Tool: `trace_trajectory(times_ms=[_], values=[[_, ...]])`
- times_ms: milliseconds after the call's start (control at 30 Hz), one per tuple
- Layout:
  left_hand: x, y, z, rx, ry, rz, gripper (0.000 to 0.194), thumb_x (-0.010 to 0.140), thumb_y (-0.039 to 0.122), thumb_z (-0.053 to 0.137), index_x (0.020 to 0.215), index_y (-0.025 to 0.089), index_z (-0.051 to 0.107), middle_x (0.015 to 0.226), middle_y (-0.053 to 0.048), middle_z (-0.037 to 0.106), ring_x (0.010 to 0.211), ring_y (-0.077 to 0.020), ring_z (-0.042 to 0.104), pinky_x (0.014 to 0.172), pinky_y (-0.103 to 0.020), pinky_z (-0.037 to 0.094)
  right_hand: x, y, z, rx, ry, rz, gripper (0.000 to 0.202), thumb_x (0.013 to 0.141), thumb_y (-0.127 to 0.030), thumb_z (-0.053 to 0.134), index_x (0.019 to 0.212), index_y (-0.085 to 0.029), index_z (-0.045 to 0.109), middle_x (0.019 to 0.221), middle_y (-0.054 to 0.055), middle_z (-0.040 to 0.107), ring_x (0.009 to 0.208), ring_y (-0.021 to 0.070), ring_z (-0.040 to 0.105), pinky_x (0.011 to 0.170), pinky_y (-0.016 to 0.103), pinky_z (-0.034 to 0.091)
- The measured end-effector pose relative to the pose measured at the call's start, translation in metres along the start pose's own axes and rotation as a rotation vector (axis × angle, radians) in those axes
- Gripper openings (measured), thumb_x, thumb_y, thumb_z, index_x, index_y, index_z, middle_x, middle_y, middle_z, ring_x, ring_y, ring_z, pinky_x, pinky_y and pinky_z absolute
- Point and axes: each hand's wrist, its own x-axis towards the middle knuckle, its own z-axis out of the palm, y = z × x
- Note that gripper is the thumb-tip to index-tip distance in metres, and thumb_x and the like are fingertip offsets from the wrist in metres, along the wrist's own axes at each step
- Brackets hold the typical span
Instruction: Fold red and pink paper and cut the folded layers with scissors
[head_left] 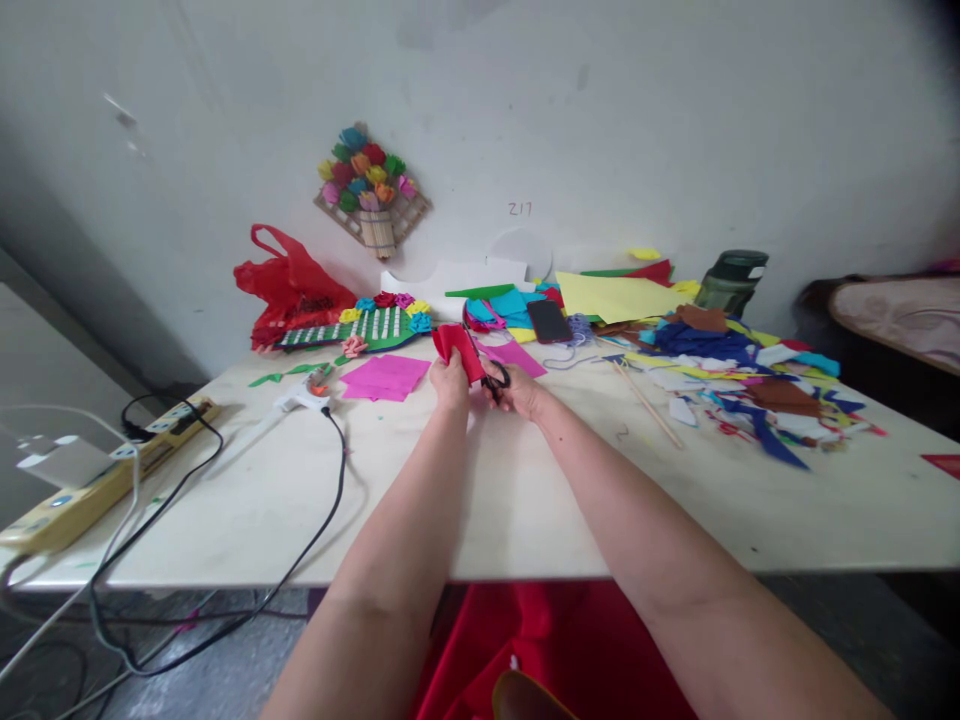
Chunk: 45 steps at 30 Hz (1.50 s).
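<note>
Your left hand (448,382) is grasping the red sheet (466,354) over the table (525,500), around the middle. Your right hand (519,396) grips the scissors (493,383) at its right edge. Pink sheets (384,378) lie to the left.

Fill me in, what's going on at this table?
A person's left hand holds a red piece above the table, while the right hand holds black-handled scissors at its edge. Whether the blades are cutting is too small to tell. Pink sheets lie left of the hands, and coloured scraps are heaped on the right.
</note>
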Motion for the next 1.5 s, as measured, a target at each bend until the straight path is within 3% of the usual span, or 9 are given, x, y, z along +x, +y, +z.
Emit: trace_trajectory(times_ms=[333,733,1133,1500], values=[[-0.005,0.002,0.002,-0.084,-0.007,-0.012,0.019,0.077,0.032,0.05,0.068,0.015,0.052,0.053,0.002,0.049,0.043,-0.0094,0.045,0.045,-0.021,0.034,0.001,0.002,-0.002,0.015,-0.003,-0.015,0.046,0.072,-0.061,0.058,0.067,-0.016,0.05,0.047,-0.002,0.054,0.035,0.0072,0.049,0.025,0.015,0.022],[-0.01,0.006,0.002,-0.056,-0.018,-0.014,0.021,0.077,0.033,0.049,0.065,0.016,0.049,0.048,0.003,0.046,0.039,-0.0086,0.041,0.041,-0.021,0.03,0.002,0.004,-0.003,0.007,0.011,-0.025,0.044,0.074,-0.059,0.057,0.069,-0.016,0.051,0.049,-0.003,0.055,0.036,0.0068,0.05,0.026,0.015,0.022],[-0.001,-0.005,0.001,-0.052,-0.043,0.02,0.024,0.077,0.038,0.049,0.068,0.016,0.052,0.051,0.002,0.048,0.04,-0.0096,0.043,0.042,-0.022,0.032,0.003,0.003,0.001,-0.01,0.051,-0.059,0.041,0.074,-0.056,0.06,0.071,-0.015,0.053,0.048,-0.003,0.055,0.036,0.0075,0.05,0.025,0.015,0.022],[-0.007,0.003,0.002,-0.017,-0.018,-0.009,0.024,0.079,0.036,0.049,0.071,0.014,0.055,0.052,0.001,0.05,0.041,-0.0095,0.043,0.042,-0.022,0.031,0.006,0.006,0.0,-0.033,0.068,-0.061,0.039,0.074,-0.053,0.061,0.069,-0.016,0.052,0.047,-0.003,0.053,0.035,0.0063,0.048,0.025,0.015,0.02]])
